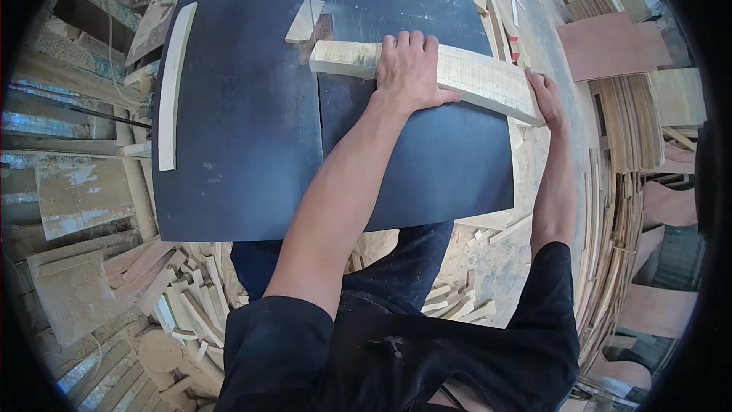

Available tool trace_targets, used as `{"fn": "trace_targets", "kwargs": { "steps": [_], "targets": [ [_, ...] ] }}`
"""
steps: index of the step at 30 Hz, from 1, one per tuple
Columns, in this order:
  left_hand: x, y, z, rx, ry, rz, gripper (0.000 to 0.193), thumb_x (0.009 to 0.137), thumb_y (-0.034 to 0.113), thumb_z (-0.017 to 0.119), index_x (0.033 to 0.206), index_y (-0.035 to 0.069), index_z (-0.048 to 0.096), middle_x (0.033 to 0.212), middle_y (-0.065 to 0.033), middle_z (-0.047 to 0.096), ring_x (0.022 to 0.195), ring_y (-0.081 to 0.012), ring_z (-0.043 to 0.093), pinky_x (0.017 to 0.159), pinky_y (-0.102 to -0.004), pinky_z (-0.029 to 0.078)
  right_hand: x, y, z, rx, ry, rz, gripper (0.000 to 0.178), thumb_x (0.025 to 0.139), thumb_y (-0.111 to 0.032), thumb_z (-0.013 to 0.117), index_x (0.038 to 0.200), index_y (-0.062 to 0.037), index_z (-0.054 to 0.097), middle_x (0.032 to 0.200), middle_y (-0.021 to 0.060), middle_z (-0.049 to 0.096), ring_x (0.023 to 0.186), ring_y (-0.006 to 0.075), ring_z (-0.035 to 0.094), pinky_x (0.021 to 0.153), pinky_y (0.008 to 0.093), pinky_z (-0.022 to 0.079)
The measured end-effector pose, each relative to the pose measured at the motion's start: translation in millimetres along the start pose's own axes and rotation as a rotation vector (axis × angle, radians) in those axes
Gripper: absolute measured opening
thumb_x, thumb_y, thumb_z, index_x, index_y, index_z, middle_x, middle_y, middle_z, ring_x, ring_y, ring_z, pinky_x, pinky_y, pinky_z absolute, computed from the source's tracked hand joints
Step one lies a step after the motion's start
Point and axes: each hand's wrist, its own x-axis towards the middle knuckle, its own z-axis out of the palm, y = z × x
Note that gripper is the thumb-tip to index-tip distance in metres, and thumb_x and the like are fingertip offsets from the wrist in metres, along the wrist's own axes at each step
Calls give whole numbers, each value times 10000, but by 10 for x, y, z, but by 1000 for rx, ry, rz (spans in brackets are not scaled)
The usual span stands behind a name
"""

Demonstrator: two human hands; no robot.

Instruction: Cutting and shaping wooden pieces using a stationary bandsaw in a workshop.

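Head view shows my left hand [409,69] pressed flat on the wooden plank [488,80] on the saw table [252,122], my right hand [546,99] seemingly gripping its end.

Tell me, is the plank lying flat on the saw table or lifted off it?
Flat. The plank rests on the table, left hand pressing its top.

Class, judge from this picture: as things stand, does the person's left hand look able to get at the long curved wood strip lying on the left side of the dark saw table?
Probably yes. The left hand lies flat on the wood block, holding nothing closed. The dark table between it and the curved strip looks bare; it would only have to let go of the block.
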Motion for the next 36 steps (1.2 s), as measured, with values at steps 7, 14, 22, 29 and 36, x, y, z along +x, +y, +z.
{"fn": "trace_targets", "kwargs": {
  "steps": [7,14,22,29,36],
  "targets": [
    [134,-86,55,10,-18,-29,940,639,756,876,1232,50,693,1159,-124,660,1121,-284,609,1005,-443,431,220,-112,94,31,-11,-26,757,981,-637,673,1231,77,714,1092,131,758,963,170,687,903,321,529],
    [188,-122,100,-4,17,-15,947,638,760,873,1230,42,697,1145,-126,664,1112,-287,611,1002,-446,432,341,-73,65,79,-33,8,769,975,-641,681,1272,68,714,1145,156,760,1025,190,694,938,329,520],
    [255,-98,35,28,-125,-68,1008,661,753,869,1337,33,666,1249,-125,656,1198,-271,585,1027,-439,413,405,-177,54,1,-53,11,761,966,-641,681,1289,46,726,1167,155,762,1047,202,698,953,334,515],
    [283,-144,127,40,9,-50,968,637,769,865,1235,25,708,1188,-149,676,1150,-301,633,1006,-461,453,594,-106,66,6,-50,-23,782,945,-664,688,1276,44,736,1130,163,771,1025,207,708,945,333,519],
    [355,-161,146,41,-1,-61,976,634,778,863,1238,27,710,1191,-146,675,1150,-303,634,1007,-468,456,821,-41,94,17,-62,-17,784,940,-680,681,1267,29,748,1131,161,773,1020,214,710,943,337,518]
  ]
}}
